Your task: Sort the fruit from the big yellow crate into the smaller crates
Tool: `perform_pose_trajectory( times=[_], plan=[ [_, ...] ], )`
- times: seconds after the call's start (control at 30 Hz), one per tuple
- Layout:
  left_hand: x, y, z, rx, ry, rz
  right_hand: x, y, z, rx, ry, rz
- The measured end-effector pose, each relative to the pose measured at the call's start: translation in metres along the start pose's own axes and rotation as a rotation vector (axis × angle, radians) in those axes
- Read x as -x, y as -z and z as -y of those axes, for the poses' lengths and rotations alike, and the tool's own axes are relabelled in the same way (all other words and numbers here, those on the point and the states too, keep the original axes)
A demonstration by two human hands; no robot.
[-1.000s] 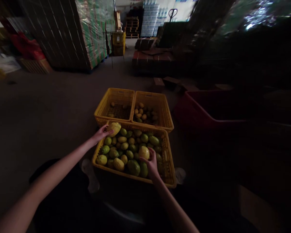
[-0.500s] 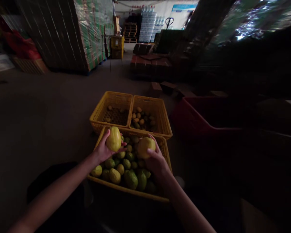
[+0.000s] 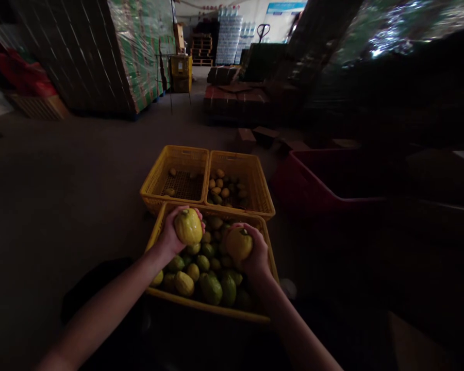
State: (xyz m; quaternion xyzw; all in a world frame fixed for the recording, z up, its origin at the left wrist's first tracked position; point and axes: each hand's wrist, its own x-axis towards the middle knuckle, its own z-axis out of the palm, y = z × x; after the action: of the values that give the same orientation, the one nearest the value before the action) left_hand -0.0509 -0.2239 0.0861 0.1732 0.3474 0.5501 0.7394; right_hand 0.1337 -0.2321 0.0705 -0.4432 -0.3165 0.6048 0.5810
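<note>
My left hand is closed around a plump, faintly ribbed yellow fruit, papaya-like in shape, with its stem end turned up. In my right hand is a second yellow fruit, duller in the shade, with a dark stem end facing up and right. Both are held apart above the near yellow plastic crate. Inside that crate lie several green and yellow-green fruits of mixed sizes, partly hidden by my hands.
Behind the near crate stand two more yellow crates: the left one has a few fruits, the right one several orange and green ones. A red bin is at right. Wrapped pallet stacks and flat cartons stand farther back.
The left-hand fruit has tipped so its stem end shows, and that hand has moved slightly right and down. My right hand has turned its fruit, bringing the stem into view, and lowered slightly.
</note>
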Motion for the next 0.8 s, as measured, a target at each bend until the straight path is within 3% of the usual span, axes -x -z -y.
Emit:
perform_pose_trajectory(
  times=[0.1, 0.23, 0.47, 0.6, 0.73, 0.8],
  plan=[
    [-0.001, -0.003, 0.016, -0.237, -0.216, -0.056, 0.004, -0.008, -0.001, 0.179, 0.195, 0.037],
    [0.006, -0.007, 0.026, -0.568, -0.49, -0.084, 0.011, -0.017, -0.005, 0.335, 0.331, 0.066],
    [0.016, -0.012, 0.021, -0.795, -0.637, 0.002, 0.015, -0.015, -0.013, 0.372, 0.36, 0.035],
    [0.003, -0.008, 0.026, -0.662, -0.479, -0.039, 0.01, -0.016, -0.013, 0.277, 0.244, 0.019],
    [-0.018, 0.007, 0.032, -0.236, -0.002, -0.12, 0.0, -0.02, -0.018, 0.059, -0.061, 0.011],
    [-0.023, 0.014, 0.03, -0.089, 0.132, -0.146, -0.004, -0.02, -0.021, -0.042, -0.217, -0.019]
  ],
)
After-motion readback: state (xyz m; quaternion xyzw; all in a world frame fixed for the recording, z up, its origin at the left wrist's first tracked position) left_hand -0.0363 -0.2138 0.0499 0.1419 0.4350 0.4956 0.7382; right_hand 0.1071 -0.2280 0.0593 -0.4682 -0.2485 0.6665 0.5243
